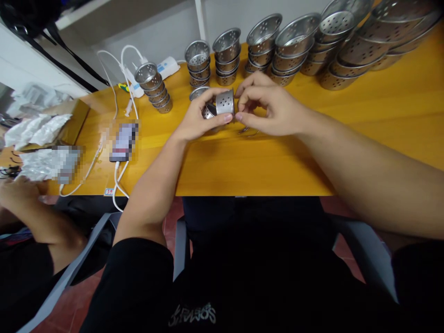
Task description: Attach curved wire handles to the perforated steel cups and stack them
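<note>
Gripped small perforated metal cup (225, 102) in left hand (201, 121), above yellow surface (243, 157); pinched its rim with right hand (270, 110). Mid-fitting, apparently. Wire handle (248, 132) beneath probably needed picking up. Stacked cups (197, 64) behind.

The phone (124, 140) left of the perforated cup (225, 102) is blurred out, screen unreadable. A second blurred patch covers part of the white wrapping (41, 162) further left of the cup. The wire piece (248, 132) just below-right of the cup is mostly hidden under the right hand (268, 108). The largest strainer stacks (388, 37), far right of the cup, are cut by the top edge. A co-worker's hand (17, 192) is cut by the left edge.
</note>
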`<state>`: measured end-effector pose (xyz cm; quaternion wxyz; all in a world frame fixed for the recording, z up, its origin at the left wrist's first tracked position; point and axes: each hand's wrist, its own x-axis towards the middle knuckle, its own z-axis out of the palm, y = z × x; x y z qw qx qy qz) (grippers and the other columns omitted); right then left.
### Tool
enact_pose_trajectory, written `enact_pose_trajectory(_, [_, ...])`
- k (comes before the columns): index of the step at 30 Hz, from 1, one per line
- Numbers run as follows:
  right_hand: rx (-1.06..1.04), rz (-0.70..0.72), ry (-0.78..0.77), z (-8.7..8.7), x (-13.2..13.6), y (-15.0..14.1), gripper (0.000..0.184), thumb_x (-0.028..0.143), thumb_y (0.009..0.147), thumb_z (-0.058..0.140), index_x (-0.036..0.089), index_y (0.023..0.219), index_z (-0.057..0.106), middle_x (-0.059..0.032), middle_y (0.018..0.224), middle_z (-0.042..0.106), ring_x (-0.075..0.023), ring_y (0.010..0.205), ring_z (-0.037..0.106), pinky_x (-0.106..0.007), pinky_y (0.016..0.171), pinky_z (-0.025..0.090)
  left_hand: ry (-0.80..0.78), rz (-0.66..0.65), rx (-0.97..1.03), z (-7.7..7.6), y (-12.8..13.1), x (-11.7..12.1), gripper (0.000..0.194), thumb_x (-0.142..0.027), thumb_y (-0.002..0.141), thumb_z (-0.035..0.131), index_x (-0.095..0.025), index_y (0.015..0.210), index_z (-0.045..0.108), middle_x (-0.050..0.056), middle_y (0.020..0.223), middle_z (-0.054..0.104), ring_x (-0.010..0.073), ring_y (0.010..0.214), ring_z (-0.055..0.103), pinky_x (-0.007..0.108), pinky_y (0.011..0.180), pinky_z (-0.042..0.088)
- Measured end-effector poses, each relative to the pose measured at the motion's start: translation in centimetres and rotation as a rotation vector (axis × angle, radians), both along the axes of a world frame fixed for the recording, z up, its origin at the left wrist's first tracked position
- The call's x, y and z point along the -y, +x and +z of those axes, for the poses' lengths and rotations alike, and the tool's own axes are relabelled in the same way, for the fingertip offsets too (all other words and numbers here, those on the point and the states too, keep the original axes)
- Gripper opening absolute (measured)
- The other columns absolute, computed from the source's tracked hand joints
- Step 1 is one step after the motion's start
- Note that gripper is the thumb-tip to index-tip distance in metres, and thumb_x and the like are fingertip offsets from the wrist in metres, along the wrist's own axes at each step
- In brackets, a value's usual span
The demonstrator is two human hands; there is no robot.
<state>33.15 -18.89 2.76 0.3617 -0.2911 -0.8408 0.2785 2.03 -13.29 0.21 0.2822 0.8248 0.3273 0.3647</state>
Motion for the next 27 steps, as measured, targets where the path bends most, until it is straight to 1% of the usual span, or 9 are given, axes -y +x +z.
enact_pose_trajectory(3, [-0.081,-0.051,0.019,-0.5,-0.7,0.1,0.040,0.094,0.110,0.080,0.062,0.129,0.095,-0.0029,0.167,0.078,-0.0550,0.147,0.069,-0.092,0.127,0.061,-0.029,0.021,0.008,0.2,0.1,0.1,0.121,-0.126,0.074,0.092,-0.037,0.155,0.086,0.009,0.146,0.087,0.0464,0.149,0.085,0.069,0.144,0.063])
enact_pose_trajectory(7, [-0.083,-0.026,0.032,-1.1,-1.7,0.1,0.030,0.092,0.108,0.083,0.066,0.119,0.094,0.0030,0.150,0.089,-0.0544,0.150,0.070,-0.089,0.142,0.050,-0.042,0.029,0.012,0.3,0.0,0.0,0.117,-0.123,0.073,0.098,-0.039,0.154,0.085,0.009,0.151,0.086,0.0487,0.157,0.081,0.071,0.148,0.059])
enact_pose_trajectory(11, [-0.075,-0.048,0.021,-1.3,-2.4,0.2,0.036,0.097,0.105,0.084,0.064,0.116,0.095,0.0046,0.146,0.091,-0.0531,0.146,0.071,-0.086,0.140,0.054,-0.052,0.024,0.012,0.5,-0.1,0.0,0.116,-0.119,0.072,0.103,-0.037,0.152,0.086,0.010,0.153,0.086,0.0510,0.161,0.079,0.074,0.152,0.054])
enact_pose_trajectory(14, [-0.108,-0.023,0.003,-1.5,-2.7,0.3,0.029,0.092,0.104,0.090,0.066,0.115,0.097,0.0041,0.143,0.091,-0.0515,0.143,0.072,-0.085,0.136,0.057,-0.057,0.024,0.006,0.8,-0.1,0.1,0.117,-0.118,0.068,0.105,-0.036,0.150,0.086,0.010,0.155,0.086,0.0511,0.163,0.078,0.073,0.154,0.052])
enact_pose_trajectory(16, [-0.123,0.000,0.001,-1.5,-2.8,0.3,0.022,0.086,0.103,0.094,0.071,0.120,0.097,0.0036,0.143,0.091,-0.0534,0.141,0.073,-0.090,0.133,0.056,-0.051,0.014,-0.001,0.9,-0.1,0.2,0.117,-0.118,0.068,0.106,-0.035,0.149,0.087,0.011,0.156,0.086,0.0506,0.163,0.078,0.072,0.154,0.052])
enact_pose_trajectory(18, [-0.111,-0.020,0.023,-1.4,-2.5,0.3,0.027,0.083,0.101,0.096,0.076,0.128,0.097,0.0018,0.145,0.090,-0.0577,0.143,0.073,-0.097,0.133,0.052,-0.039,-0.001,-0.006,0.9,-0.2,0.1,0.116,-0.117,0.069,0.107,-0.035,0.148,0.087,0.012,0.157,0.086,0.0499,0.161,0.079,0.070,0.152,0.054])
enact_pose_trajectory(20, [-0.071,-0.085,0.071,-0.9,-2.1,0.3,0.031,0.086,0.103,0.093,0.073,0.130,0.097,-0.0004,0.149,0.089,-0.0593,0.149,0.072,-0.098,0.137,0.050,-0.031,-0.003,-0.006,0.7,-0.2,0.0,0.115,-0.117,0.070,0.106,-0.035,0.148,0.086,0.012,0.153,0.087,0.0486,0.156,0.081,0.069,0.149,0.057])
enact_pose_trajectory(24, [-0.036,-0.216,0.122,-0.1,-1.5,1.0,0.044,0.094,0.115,0.081,0.054,0.126,0.095,-0.0067,0.163,0.084,-0.0524,0.160,0.068,-0.084,0.139,0.058,-0.038,0.025,0.019,0.0,-0.7,-0.4,0.105,-0.117,0.083,0.097,-0.032,0.144,0.085,0.009,0.130,0.087,0.0430,0.135,0.086,0.069,0.138,0.064])
enact_pose_trajectory(27, [0.047,-0.166,0.091,-0.7,-2.6,2.4,0.062,0.105,0.111,0.079,0.046,0.122,0.092,-0.0120,0.159,0.084,-0.0523,0.152,0.072,-0.081,0.134,0.062,-0.028,0.036,0.040,-0.3,-0.9,-0.7,0.095,-0.118,0.092,0.087,-0.030,0.129,0.087,0.007,0.117,0.083,0.0378,0.118,0.085,0.067,0.130,0.068])
